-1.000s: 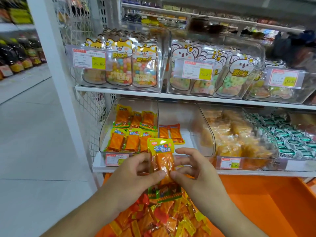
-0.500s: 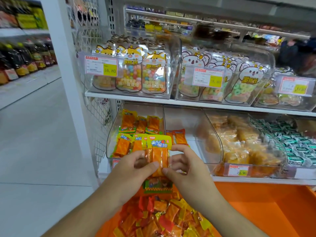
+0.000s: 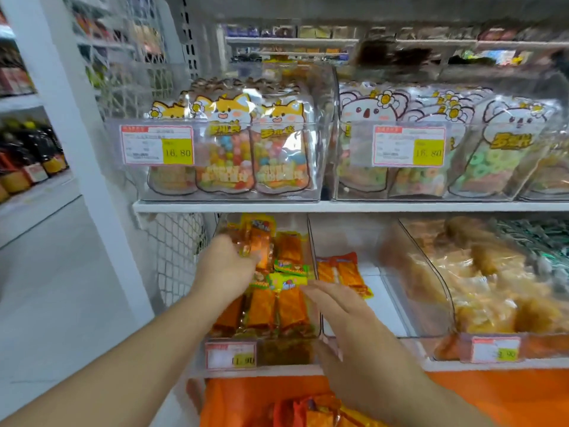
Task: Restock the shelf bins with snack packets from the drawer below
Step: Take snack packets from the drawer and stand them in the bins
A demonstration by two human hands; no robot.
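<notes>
My left hand (image 3: pixel 226 266) reaches into the clear left bin (image 3: pixel 261 352) on the lower shelf and grips an orange snack packet (image 3: pixel 258 241) with a yellow top, held over the packets lying at the bin's back. Several orange packets (image 3: pixel 264 309) fill the front of that bin. My right hand (image 3: pixel 348 328) hovers in front of the bin with fingers spread and holds nothing. Below, the orange drawer (image 3: pixel 492 396) holds a heap of loose packets (image 3: pixel 314 411). The middle bin (image 3: pixel 385 306) has two orange packets (image 3: pixel 341 274).
A bin of pale yellow snacks (image 3: pixel 480 288) stands to the right, with green packets (image 3: pixel 548 238) beyond. The upper shelf (image 3: pixel 308 206) carries clear bins of candy bags (image 3: pixel 234 149). A white post (image 3: pixel 83 149) and wire mesh (image 3: pixel 178 248) bound the left side. An aisle floor (image 3: pixel 46 303) lies left.
Both hands held one packet over the drawer. Now my left hand has carried it up into the left bin alone, and my right hand has let go and opened. The view has moved closer.
</notes>
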